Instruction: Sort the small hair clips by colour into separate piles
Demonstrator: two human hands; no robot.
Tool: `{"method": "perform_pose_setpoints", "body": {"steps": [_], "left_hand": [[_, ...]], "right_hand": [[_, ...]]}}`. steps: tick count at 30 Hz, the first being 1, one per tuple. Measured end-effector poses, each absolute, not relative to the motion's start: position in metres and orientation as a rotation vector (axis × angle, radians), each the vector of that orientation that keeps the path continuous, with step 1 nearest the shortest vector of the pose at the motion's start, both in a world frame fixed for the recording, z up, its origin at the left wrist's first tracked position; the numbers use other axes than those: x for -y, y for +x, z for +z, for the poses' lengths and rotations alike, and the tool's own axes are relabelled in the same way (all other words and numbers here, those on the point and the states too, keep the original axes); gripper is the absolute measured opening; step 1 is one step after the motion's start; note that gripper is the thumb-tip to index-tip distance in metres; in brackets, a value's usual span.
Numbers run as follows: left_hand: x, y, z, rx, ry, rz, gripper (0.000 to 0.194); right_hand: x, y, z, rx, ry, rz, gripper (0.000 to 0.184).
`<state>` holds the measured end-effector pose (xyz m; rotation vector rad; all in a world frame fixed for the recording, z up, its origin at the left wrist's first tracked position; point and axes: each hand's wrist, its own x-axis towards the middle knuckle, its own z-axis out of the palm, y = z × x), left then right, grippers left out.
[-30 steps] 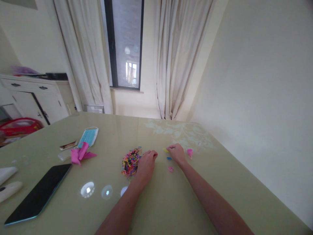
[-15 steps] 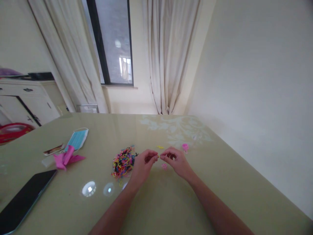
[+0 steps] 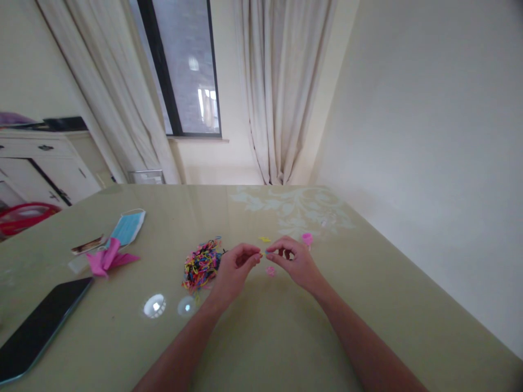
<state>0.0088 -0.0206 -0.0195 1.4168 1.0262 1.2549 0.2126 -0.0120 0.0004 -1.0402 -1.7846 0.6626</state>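
My left hand (image 3: 235, 267) and my right hand (image 3: 293, 261) meet just above the table, fingertips pinched together on a tiny rubber band (image 3: 265, 252) between them. A heap of small multicoloured rubber bands (image 3: 200, 264) lies just left of my left hand. A pink band (image 3: 270, 270) lies under my hands, a yellow one (image 3: 265, 239) just beyond them, and a pink piece (image 3: 307, 238) sits past my right hand.
On the glossy green table (image 3: 261, 337) lie a blue face mask (image 3: 127, 227), a pink bow (image 3: 105, 260), a small card (image 3: 87, 245) and a dark tablet (image 3: 38, 325) at the left. A white cabinet (image 3: 44, 163), curtains and a window stand beyond; a wall runs along the right.
Both hands left the table surface and came together in a pinch over a small band. The camera view shifted slightly left and down.
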Motion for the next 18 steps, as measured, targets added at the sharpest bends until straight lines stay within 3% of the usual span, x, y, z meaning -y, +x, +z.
{"method": "perform_pose_setpoints", "body": {"steps": [6, 11, 15, 18], "left_hand": [[0.019, 0.008, -0.019, -1.013, 1.476, 1.189, 0.030], [0.012, -0.010, -0.017, -1.438, 1.884, 1.098, 0.027], [0.012, -0.027, -0.022, -2.027, 2.368, 0.717, 0.024], [0.010, -0.033, -0.031, -2.178, 2.495, 0.427, 0.029]], "right_hand": [[0.015, 0.210, 0.000, 1.743, -1.055, 0.668, 0.014], [0.013, 0.216, 0.005, 1.408, -0.971, 1.030, 0.024], [0.014, 0.220, 0.011, 1.225, -0.899, 1.121, 0.027], [0.016, 0.221, 0.014, 1.199, -0.881, 1.109, 0.027]]}}
